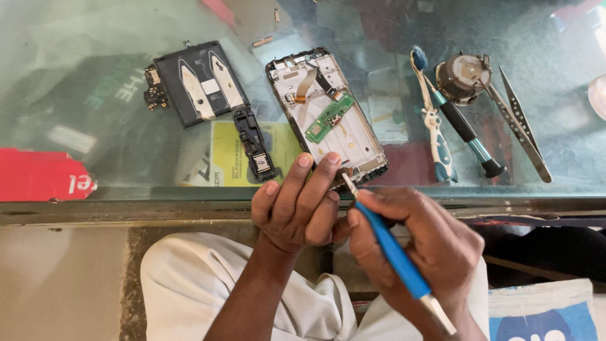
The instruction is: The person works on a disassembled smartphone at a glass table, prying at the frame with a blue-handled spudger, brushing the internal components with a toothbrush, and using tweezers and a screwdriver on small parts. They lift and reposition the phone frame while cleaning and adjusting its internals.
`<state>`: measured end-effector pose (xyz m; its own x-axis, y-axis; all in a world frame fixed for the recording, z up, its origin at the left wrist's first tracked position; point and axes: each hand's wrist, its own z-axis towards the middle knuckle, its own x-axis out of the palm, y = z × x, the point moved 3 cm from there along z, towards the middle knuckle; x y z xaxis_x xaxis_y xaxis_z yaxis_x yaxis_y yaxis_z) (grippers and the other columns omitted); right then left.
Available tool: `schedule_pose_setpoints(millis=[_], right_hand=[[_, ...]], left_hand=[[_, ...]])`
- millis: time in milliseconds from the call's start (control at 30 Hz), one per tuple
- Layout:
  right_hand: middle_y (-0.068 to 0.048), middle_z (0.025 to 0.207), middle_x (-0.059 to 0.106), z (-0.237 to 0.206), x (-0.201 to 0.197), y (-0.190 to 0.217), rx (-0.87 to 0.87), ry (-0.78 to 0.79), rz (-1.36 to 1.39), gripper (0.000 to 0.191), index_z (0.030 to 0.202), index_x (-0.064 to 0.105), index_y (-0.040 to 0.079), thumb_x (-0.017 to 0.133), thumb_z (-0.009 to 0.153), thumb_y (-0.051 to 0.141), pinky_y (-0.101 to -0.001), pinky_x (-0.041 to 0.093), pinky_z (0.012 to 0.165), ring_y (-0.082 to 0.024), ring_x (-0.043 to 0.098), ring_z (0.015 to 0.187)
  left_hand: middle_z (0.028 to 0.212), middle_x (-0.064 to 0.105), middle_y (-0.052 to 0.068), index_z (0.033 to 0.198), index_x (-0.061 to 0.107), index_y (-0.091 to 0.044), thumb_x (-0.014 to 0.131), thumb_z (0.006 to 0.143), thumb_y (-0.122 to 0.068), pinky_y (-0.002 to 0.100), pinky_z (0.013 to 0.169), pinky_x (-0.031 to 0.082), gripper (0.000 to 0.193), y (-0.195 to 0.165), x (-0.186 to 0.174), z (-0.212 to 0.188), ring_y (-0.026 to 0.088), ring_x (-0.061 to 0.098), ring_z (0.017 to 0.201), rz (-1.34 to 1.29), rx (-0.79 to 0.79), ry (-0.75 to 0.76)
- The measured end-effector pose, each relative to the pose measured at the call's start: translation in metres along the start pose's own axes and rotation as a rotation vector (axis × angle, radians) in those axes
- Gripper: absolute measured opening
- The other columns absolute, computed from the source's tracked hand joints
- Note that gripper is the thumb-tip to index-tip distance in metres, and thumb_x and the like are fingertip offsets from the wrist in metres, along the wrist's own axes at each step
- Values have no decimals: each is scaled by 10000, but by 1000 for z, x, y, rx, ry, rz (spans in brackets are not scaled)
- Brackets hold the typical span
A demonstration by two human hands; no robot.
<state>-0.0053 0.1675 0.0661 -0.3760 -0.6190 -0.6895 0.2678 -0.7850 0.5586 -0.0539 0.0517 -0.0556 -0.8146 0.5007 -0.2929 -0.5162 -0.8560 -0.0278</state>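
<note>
Head view: the right hand point(416, 243) pinches a blue-handled metal-tipped screwdriver point(394, 252), its tip meeting the left hand's fingertips point(332, 159). The left hand point(297, 208) curls narrowly at the near end of an opened grey phone frame with a green circuit board point(328, 113), which lies on the glass counter point(95, 69). Left lies a black battery panel point(199, 82); right, a toothbrush point(432, 120), another screwdriver point(467, 132) and steel tweezers point(521, 126).

Head camera looks steeply down, close over the glass counter point(126, 158) edge and lap
</note>
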Motion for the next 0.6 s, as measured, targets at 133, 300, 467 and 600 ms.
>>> schedule_pose_setpoints(millis=[133,300,467,600], right_hand=[[-105,875,754,-2,1,-7,19,-41,40,163,1010,703,-24,761,877,51,-237,567,646,-114,730,723],[-79,776,765,-7,4,-12,197,-7,134,133,993,729,-9,763,872,37,-199,536,497,-66,717,560],[-136,876,748,1,1,0,-46,0,23,173,978,705,-26,755,825,38,-258,555,657,-134,730,751],[-72,762,760,5,-1,-5,188,-32,85,149,1014,728,0,781,895,73,-203,532,541,-72,705,603]], left_hand=[[1273,722,-9,1161,358,-162,398,1129,-376,401,1171,223,221,-1,0,0,181,602,1256,-6,-4,-11],[1270,727,-21,1145,367,-172,400,1106,-379,404,1177,228,213,-2,3,-1,173,605,1254,-10,-11,-18],[1243,742,-29,1106,391,-185,385,1077,-419,398,1156,235,236,-3,1,-1,167,622,1225,9,-20,5],[1272,724,-5,1145,379,-167,430,1100,-377,405,1170,227,221,-2,2,0,187,613,1248,-3,-5,-24]])
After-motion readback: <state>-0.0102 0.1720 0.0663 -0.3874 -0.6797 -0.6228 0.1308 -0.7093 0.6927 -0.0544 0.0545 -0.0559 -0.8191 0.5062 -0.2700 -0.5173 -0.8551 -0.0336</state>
